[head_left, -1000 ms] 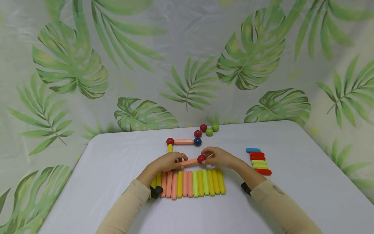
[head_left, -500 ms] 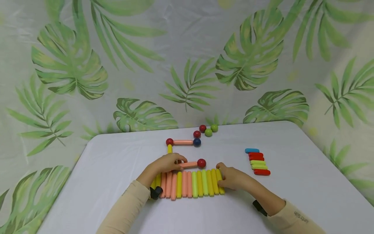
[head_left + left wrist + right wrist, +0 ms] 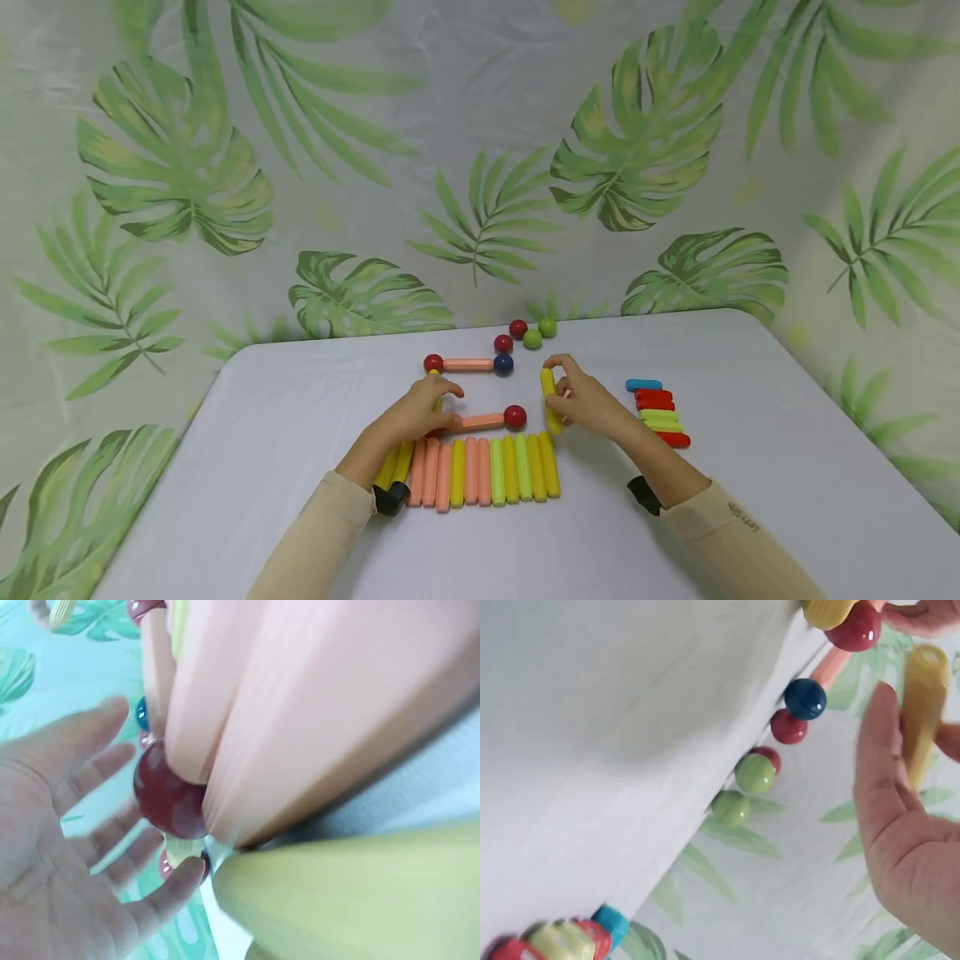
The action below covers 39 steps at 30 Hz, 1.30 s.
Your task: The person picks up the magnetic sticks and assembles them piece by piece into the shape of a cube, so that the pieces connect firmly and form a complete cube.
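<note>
My right hand point(image 3: 588, 404) pinches a yellow stick point(image 3: 549, 398) between thumb and fingers, held upright beside the shape of sticks and balls. In the right wrist view this yellow stick point(image 3: 924, 705) shows its rounded end with a hole. My left hand point(image 3: 414, 410) is spread with nothing gripped, over the shape's left side. In the left wrist view its fingers are around a dark red ball point(image 3: 169, 791) at the near left corner. A pink stick point(image 3: 480, 422) runs from there to another red ball point(image 3: 514, 417). The far side has a red ball point(image 3: 433, 363), a pink stick point(image 3: 468, 365) and a navy ball point(image 3: 503, 364).
A row of pink, yellow and lime sticks point(image 3: 483, 472) lies along the near side. Two loose red balls point(image 3: 503, 343) and two green balls point(image 3: 532, 338) sit at the back edge. Short red, lime and blue sticks point(image 3: 657, 414) lie to the right.
My right hand let go of the red ball, went to the row's right end, picked up a yellow stick and raised it away. My left hand has released the pink stick and spread its fingers.
</note>
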{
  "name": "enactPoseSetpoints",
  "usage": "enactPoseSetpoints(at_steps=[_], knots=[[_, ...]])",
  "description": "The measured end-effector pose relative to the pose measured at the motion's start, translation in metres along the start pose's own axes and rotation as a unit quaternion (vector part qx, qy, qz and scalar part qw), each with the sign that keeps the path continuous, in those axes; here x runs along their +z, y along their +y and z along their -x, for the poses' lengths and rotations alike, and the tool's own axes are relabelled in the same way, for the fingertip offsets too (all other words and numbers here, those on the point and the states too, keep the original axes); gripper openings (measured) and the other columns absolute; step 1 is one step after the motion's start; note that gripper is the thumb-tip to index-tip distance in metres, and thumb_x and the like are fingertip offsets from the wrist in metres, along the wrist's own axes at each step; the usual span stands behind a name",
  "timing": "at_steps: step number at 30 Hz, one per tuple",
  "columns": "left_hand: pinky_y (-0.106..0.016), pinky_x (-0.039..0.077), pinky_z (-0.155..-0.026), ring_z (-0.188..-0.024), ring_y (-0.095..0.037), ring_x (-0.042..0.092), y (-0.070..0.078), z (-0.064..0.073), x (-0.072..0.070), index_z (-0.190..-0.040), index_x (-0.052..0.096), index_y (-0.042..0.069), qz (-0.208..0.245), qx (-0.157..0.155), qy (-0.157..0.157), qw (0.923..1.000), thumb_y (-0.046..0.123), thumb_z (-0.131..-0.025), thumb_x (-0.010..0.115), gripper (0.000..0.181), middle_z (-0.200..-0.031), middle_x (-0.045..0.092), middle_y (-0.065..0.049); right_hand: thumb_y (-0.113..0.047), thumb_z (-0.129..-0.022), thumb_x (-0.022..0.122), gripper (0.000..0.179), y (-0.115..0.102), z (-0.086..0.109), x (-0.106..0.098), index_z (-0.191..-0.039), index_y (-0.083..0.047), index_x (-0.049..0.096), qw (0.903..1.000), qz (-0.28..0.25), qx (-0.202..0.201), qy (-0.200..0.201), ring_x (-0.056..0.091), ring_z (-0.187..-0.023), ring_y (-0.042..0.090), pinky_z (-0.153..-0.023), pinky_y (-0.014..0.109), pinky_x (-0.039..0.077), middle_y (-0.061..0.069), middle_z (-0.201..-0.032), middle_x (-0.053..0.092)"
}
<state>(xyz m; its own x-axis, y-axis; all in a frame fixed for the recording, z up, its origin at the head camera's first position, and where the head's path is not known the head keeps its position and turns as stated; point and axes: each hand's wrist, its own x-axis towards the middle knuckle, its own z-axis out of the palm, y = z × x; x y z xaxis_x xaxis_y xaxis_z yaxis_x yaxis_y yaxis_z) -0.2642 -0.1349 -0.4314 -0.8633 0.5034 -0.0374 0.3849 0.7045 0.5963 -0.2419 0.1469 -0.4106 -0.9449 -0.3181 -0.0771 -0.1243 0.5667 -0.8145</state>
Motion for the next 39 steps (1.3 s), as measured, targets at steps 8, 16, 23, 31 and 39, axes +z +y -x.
enactPoseSetpoints(at_steps=[8, 16, 23, 31, 39], knots=[[-0.039, 0.043, -0.077, -0.091, -0.028, 0.047, 0.0, 0.022, 0.0, -0.118, 0.052, 0.007, 0.061, -0.1, 0.054, 0.9917, 0.021, -0.082, 0.066, 0.041, -0.12, 0.036, -0.02, -0.009, -0.091, 0.052, 0.051, -0.003, -0.04, 0.012, -0.132, -0.008, 0.022, 0.9918, -0.105, -0.068, 0.027, 0.061, -0.069, 0.029, -0.066, 0.037, 0.052, 0.018, -0.086, 0.054], [-0.03, 0.044, -0.066, -0.079, -0.021, 0.047, -0.01, 0.031, 0.013, -0.123, 0.048, 0.01, 0.116, -0.097, 0.054, 0.987, 0.017, -0.079, 0.07, 0.05, -0.105, 0.043, -0.013, -0.005, -0.089, 0.053, 0.053, 0.001, -0.062, 0.023, -0.134, -0.009, 0.027, 0.9945, -0.105, 0.001, 0.002, 0.058, -0.07, 0.025, -0.068, 0.037, 0.051, 0.015, -0.083, 0.056], [-0.032, 0.045, -0.068, -0.082, -0.022, 0.047, -0.01, 0.032, 0.014, -0.125, 0.047, 0.009, 0.137, -0.097, 0.057, 0.9842, 0.016, -0.079, 0.07, 0.051, -0.11, 0.043, -0.013, -0.007, -0.087, 0.056, 0.059, 0.004, -0.071, 0.024, -0.136, -0.007, 0.024, 0.9905, -0.121, 0.051, -0.041, 0.058, -0.067, 0.027, -0.068, 0.039, 0.051, 0.013, -0.078, 0.058], [-0.031, 0.046, -0.069, -0.083, -0.023, 0.047, -0.012, 0.033, 0.016, -0.125, 0.047, 0.011, 0.15, -0.089, 0.053, 0.9832, 0.015, -0.079, 0.069, 0.051, -0.112, 0.042, -0.014, -0.009, -0.082, 0.062, 0.08, 0.005, -0.081, 0.029, -0.143, -0.019, 0.012, 0.9854, -0.104, 0.128, -0.044, 0.054, -0.056, 0.021, -0.056, 0.031, 0.051, 0.014, -0.079, 0.054], [-0.031, 0.047, -0.071, -0.085, -0.023, 0.047, -0.01, 0.031, 0.018, -0.127, 0.045, 0.009, 0.153, -0.069, 0.04, 0.985, 0.012, -0.08, 0.068, 0.053, -0.116, 0.041, -0.015, -0.014, -0.085, 0.062, 0.07, 0.01, -0.088, 0.029, -0.142, -0.017, 0.022, 0.9918, -0.06, 0.108, -0.035, 0.052, -0.056, 0.02, -0.053, 0.029, 0.05, 0.012, -0.074, 0.052]])
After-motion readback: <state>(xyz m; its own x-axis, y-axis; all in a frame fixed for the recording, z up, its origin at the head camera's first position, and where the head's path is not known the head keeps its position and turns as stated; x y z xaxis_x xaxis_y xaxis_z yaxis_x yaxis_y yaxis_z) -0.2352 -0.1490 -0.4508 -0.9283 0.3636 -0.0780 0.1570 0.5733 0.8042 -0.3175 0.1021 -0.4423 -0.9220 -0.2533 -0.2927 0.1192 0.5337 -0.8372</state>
